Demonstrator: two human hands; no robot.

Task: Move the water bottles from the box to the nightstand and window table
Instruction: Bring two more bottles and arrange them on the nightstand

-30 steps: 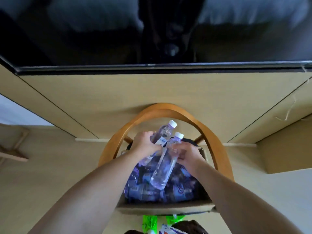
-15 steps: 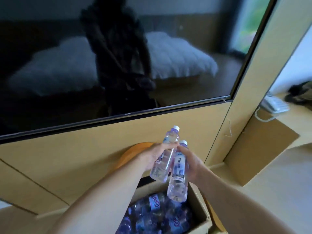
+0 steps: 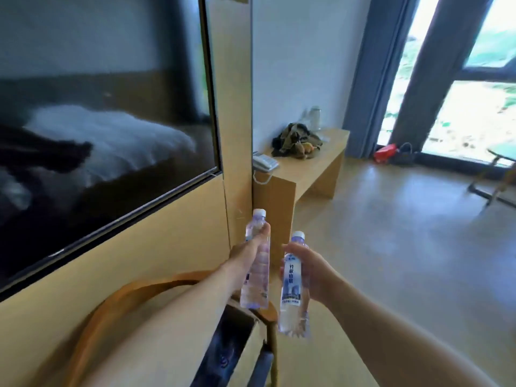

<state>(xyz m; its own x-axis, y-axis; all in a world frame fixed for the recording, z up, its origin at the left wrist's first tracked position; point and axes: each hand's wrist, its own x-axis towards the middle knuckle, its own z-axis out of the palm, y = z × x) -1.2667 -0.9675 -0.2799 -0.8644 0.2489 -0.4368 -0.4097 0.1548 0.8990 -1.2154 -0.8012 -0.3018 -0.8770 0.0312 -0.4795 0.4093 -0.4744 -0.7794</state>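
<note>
Bottles (image 3: 255,268) (image 3: 291,283), one gripped in my left hand (image 3: 245,256) and one in my right hand (image 3: 310,270), are now lifted clear of the box (image 3: 223,347) at lower centre, ready to carry.

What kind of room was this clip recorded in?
Most likely a hotel room. A large wall-mounted screen reflects a made bed, a long wooden desk along the wall carries a corded telephone and a kettle, and tall windows with dark curtains fill the far side.

Hotel bedroom: wall television (image 3: 106,129), desk telephone (image 3: 264,162), window curtains (image 3: 365,76)
</note>
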